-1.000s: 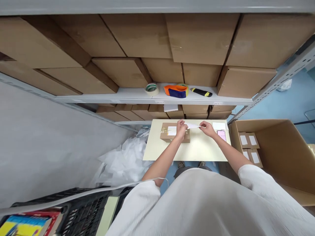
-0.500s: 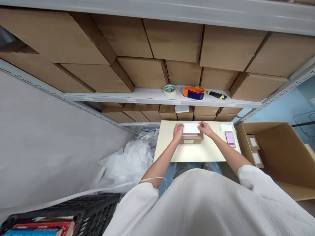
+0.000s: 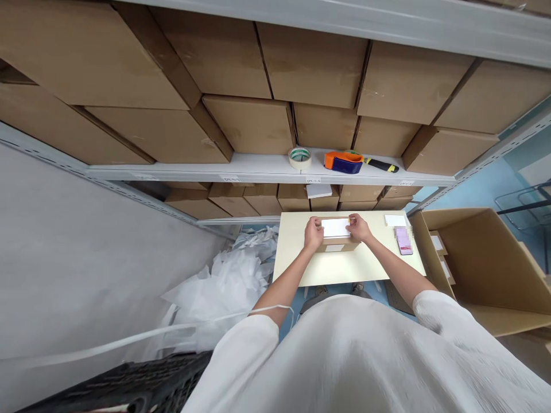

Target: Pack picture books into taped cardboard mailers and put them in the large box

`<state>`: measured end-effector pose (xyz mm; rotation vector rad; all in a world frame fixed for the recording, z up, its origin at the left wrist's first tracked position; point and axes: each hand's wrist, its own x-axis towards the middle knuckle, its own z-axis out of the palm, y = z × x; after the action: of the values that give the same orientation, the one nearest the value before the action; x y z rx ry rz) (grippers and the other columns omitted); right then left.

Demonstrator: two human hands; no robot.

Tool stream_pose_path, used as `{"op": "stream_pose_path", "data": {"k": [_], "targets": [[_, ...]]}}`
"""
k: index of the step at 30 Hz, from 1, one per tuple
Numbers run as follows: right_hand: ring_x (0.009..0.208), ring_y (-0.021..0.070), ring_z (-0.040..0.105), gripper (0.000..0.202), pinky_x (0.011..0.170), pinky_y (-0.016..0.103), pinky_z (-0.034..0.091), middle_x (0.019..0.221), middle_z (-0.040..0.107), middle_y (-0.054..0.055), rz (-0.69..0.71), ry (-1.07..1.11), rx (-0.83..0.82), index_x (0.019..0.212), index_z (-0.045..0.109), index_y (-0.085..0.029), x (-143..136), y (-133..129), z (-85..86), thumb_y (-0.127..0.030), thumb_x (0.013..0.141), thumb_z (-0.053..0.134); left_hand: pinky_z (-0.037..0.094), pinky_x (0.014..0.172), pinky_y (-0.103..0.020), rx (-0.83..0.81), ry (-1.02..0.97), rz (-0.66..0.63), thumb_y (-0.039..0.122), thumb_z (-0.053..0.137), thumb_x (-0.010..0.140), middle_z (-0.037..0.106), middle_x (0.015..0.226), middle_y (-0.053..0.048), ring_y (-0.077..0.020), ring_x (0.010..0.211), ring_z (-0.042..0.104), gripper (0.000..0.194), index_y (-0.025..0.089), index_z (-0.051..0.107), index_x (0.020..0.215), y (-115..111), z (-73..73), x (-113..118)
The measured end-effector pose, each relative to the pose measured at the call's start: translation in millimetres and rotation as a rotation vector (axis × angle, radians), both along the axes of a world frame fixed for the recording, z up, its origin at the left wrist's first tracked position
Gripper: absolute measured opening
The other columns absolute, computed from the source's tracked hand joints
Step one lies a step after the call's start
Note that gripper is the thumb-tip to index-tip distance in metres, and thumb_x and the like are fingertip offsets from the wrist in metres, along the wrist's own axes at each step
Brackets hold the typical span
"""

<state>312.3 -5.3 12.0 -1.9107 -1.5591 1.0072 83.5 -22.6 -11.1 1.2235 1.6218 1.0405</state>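
pinching white label (image 3: 336,228): left hand (image 3: 314,234), right hand (image 3: 358,228) (both nearly closed)

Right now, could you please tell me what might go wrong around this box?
The white label, held at its ends by the left hand and right hand over the box, could crease or sit crooked if they pull unevenly. The phone lies close to the right edge of the table, so a nudge might send it off.
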Motion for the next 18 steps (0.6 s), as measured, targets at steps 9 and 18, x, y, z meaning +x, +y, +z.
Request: {"op": "stream_pose_path", "data": {"k": [9,18], "targets": [[0.086,0.0201,0.063,0.043,0.079,0.032,0.053,0.089,0.063,-0.003,0.006,-0.075,0.005,0.116,0.056,-0.026,-2,-1,-6.2,-0.019,0.075,0.067,0.048,0.077,-0.028,0.037,0.081,-0.069,0.001,0.062,0.084,0.062,0.100,0.001,-0.0129,0.074,0.057,0.033,0.025,0.057,0.107,1,-10.9,-3],[0.086,0.0213,0.062,0.045,0.077,0.032,0.051,0.090,0.060,-0.002,0.075,-0.212,0.036,0.119,0.052,-0.026,-4,4,-18.7,-0.016,0.076,0.061,0.051,0.083,-0.032,0.055,0.283,-0.174,0.002,0.055,0.090,0.062,0.107,-0.003,-0.0169,0.084,0.061,0.030,0.024,0.056,0.111,1,-19.2,-3]]}}
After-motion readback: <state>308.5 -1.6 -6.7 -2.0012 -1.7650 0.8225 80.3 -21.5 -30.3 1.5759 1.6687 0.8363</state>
